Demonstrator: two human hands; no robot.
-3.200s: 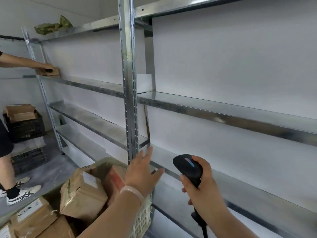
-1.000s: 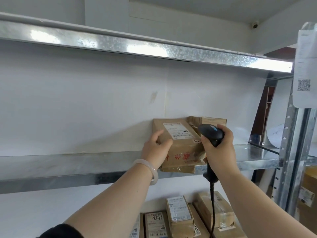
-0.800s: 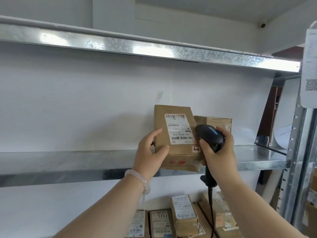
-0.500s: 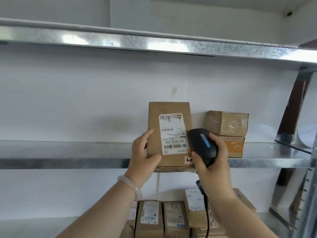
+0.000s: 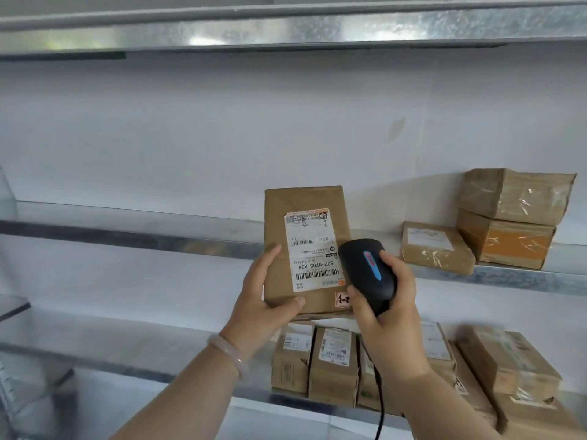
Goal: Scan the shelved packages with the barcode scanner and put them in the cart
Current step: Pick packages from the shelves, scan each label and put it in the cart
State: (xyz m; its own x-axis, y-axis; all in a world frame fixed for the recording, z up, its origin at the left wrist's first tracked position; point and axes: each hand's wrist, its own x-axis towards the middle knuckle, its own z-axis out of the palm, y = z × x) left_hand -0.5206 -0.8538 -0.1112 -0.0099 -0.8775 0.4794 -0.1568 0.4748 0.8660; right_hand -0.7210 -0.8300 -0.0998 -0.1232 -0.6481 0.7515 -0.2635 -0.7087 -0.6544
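A flat brown package [image 5: 309, 211] is held upright, its white barcode label [image 5: 313, 249] upside down and facing the camera. The black barcode scanner [image 5: 368, 271], blue-striped on top, sits just before the package's lower right corner.

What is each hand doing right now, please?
Left hand: holding the brown package upright, label facing the camera.
Right hand: gripping the barcode scanner, next to the label.

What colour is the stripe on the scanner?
Blue with a red bit, on the black scanner, seen in the head view.
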